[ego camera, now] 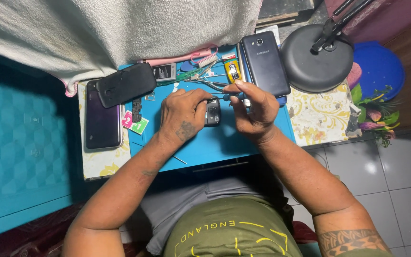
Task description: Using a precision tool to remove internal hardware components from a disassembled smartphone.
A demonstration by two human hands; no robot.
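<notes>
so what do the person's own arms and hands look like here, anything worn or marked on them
Both arms are bare, with no sleeves, gloves, watch or rings in view. The left hand has a small dark tattoo on its back, and fainter dark marks sit along that forearm. The right hand is unmarked, but a dark patterned tattoo band wraps the right upper arm.

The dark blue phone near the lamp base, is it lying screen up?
No, the dark blue phone lies face down beside the round lamp base, its back with the camera lens showing.
</notes>
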